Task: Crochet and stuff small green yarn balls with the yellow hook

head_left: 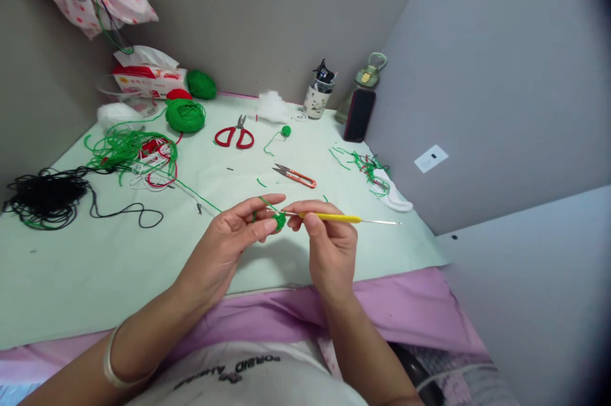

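Observation:
My left hand pinches a small green crocheted piece between thumb and fingers, just above the pale green table. A green yarn strand runs from the piece back to the left. My right hand is closed on a yellow-handled crochet hook. The hook's metal end sticks out to the right and its other end meets the green piece. The two hands almost touch at the piece.
Orange thread snips and red scissors lie beyond the hands. A green yarn ball, tangled green, red and white yarn and black cord lie at left. Yarn scraps, a phone, a cup and a bottle are at right.

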A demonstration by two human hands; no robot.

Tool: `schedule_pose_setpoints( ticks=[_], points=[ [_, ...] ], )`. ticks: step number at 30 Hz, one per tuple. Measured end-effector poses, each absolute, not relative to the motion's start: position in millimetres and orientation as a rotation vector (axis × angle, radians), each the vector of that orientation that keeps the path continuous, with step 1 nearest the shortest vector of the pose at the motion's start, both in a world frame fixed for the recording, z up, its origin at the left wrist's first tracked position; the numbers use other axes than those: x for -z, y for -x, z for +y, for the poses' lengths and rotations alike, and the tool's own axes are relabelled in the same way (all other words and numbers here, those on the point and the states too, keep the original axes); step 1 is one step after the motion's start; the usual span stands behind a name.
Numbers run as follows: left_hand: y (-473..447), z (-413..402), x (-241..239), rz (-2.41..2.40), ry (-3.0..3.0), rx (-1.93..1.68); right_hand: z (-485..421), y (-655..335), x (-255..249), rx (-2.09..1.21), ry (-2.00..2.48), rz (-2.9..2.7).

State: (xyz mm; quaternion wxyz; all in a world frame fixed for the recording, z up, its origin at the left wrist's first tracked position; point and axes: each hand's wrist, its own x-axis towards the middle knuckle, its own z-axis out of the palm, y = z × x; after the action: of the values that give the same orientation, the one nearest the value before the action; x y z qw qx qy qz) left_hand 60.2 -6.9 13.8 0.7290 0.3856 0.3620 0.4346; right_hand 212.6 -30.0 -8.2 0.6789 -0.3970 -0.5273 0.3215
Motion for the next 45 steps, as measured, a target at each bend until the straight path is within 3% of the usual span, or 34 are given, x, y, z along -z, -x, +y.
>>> schedule_pose_setpoints(
  ticks=[11,19,24,32,45],
  points=[
    [-57,-8,-18,0.854,-0.895,-0.976,-32,-217,4,-0.796,0.857,-1.196],
    [-55,-10,-10,0.894,-1.104,-1.094,-44,-216,2,-0.273,0.882,-1.554],
    [-56,-13,-11,0.989,-1.213,-1.160,-42,-214,5,-0.153,0.853,-1.591],
    [-61,-11,-16,0.743,-0.742,-0.924,-43,-216,19,0.254,0.959,-1.835],
    [-50,-2,-19,0.770,-0.855,-0.960,-40,-214,1,-0.778,0.778,-1.071]
  ],
)
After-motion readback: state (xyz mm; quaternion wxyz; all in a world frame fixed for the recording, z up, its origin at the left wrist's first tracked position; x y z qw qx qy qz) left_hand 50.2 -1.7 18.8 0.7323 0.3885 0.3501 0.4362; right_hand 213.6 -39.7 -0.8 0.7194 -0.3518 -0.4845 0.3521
